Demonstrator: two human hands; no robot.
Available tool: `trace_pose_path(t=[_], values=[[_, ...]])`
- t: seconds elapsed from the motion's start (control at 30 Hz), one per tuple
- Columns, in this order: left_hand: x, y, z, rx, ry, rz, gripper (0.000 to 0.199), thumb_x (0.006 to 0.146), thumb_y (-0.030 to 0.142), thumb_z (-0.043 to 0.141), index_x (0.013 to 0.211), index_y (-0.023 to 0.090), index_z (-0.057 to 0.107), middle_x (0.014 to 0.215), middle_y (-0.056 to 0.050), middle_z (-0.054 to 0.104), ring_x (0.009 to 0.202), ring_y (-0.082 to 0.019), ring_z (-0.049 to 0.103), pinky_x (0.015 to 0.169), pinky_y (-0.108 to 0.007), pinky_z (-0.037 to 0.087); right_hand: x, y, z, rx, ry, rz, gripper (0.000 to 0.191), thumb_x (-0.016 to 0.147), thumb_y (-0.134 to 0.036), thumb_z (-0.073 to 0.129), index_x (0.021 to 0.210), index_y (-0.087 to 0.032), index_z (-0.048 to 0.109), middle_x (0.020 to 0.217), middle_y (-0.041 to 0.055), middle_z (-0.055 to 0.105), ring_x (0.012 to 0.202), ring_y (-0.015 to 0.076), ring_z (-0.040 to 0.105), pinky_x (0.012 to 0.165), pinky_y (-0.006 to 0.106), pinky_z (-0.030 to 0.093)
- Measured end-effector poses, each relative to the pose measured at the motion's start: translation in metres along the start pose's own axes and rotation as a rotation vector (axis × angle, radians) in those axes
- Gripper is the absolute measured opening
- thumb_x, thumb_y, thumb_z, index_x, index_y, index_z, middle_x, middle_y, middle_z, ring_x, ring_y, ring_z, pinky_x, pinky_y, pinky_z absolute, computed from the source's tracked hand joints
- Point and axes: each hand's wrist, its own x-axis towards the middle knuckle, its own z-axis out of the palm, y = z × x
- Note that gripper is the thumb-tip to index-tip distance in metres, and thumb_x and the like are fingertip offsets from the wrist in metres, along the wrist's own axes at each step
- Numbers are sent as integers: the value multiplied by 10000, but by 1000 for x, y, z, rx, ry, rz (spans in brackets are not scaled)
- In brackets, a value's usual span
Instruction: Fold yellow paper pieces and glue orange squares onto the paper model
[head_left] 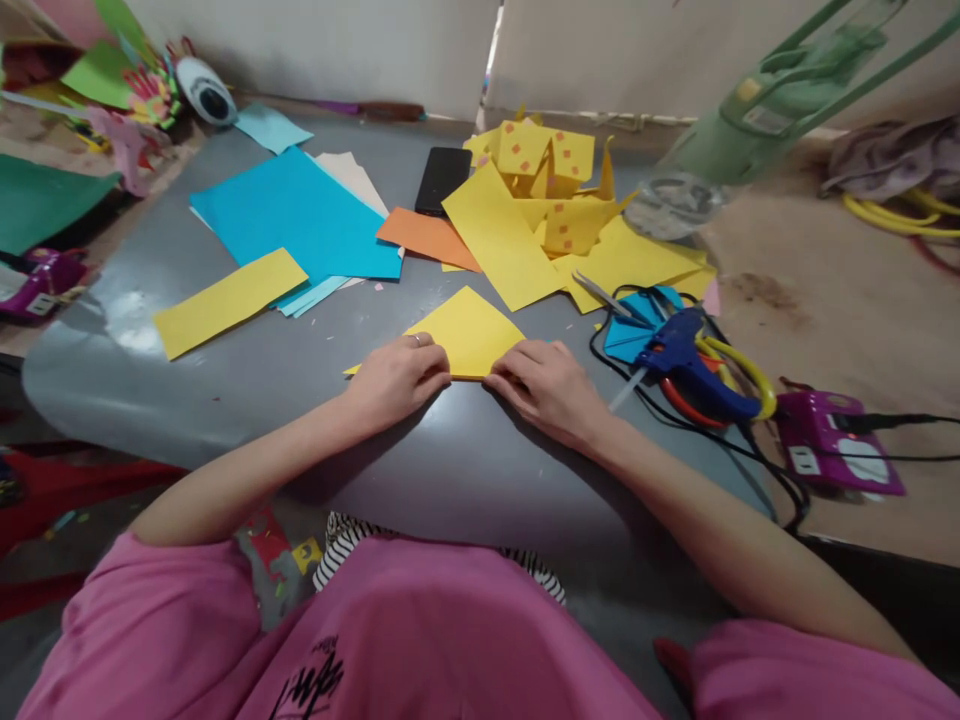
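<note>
currently, yellow paper [469,335]: it lies on the grey table [480,440], looks folded, and one corner points away from the hands.
left hand [401,378]: thumb and fingers are narrow together, holding the near edge at its left part; a ring [418,340] is on one finger.
right hand [549,388]: its fingers are also curled narrow, holding the same edge at the right.
beside right hand: a blue glue gun [679,360].
behind the paper: an orange strip [431,238] and a black phone [444,180].
to the left: a yellow strip [229,300], near a blue sheet [300,215].
</note>
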Motion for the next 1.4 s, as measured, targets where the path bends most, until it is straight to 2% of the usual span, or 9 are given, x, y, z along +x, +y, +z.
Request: trace_pose_path(t=[0.17, 0.47, 0.63, 0.83, 1.0, 1.17, 1.4], values=[[2, -1, -9, -85, -67, -89, 169, 943, 284, 599, 884, 165, 703, 918, -63, 708, 837, -191, 646, 700, -287, 442, 1, -4, -5, 76, -54, 149, 264, 1013, -368, 524, 863, -194, 655, 884, 88, 695, 851, 236, 587, 753, 360, 319], [10, -2, -25, 7, -207, -166, 260, 936, 350, 538, 894, 153, 702, 949, -100, 720, 859, -228, 651, 671, -302, 404, 3, -5, -18, 70, -210, 348, 255, 981, -371, 540, 834, -196, 653, 930, 96, 686, 910, 264, 591, 812, 396, 336], [6, -10, -32, 21, -243, -177, 269, 926, 359, 519, 885, 158, 694, 938, -93, 711, 834, -217, 631, 666, -305, 383, 4, -3, -20, 26, -242, 384, 269, 971, -388, 552, 803, -199, 643, 912, 95, 682, 918, 275, 590, 797, 397, 323], [-7, -31, -48, 45, -289, -246, 299, 923, 387, 484, 922, 168, 689, 928, -79, 699, 806, -206, 606, 677, -310, 379, 4, 2, -22, 22, -244, 375, 265, 943, -404, 585, 772, -205, 625, 896, 90, 684, 891, 273, 596, 752, 379, 299], [-16, -48, -54, 12, -262, -280, 284, 907, 407, 490, 840, 181, 648, 867, -59, 666, 767, -187, 588, 695, -305, 393, 6, 4, -23, 11, -264, 378, 273, 937, -406, 575, 753, -206, 610, 875, 90, 684, 895, 284, 620, 731, 372, 301], [-19, -51, -54, -46, -250, -272, 213, 876, 356, 512, 766, 189, 584, 817, -38, 616, 737, -172, 558, 696, -304, 386, 8, 4, -24, 25, -288, 392, 285, 930, -425, 571, 748, -208, 598, 876, 93, 684, 885, 282, 630, 699, 358, 300], [-20, -52, -52, -61, -258, -205, 163, 853, 304, 514, 729, 200, 532, 781, -36, 591, 771, -186, 534, 702, -310, 360, 5, 9, -21, 28, -257, 363, 296, 942, -440, 571, 763, -209, 620, 877, 91, 694, 830, 262, 622, 684, 356, 308]])
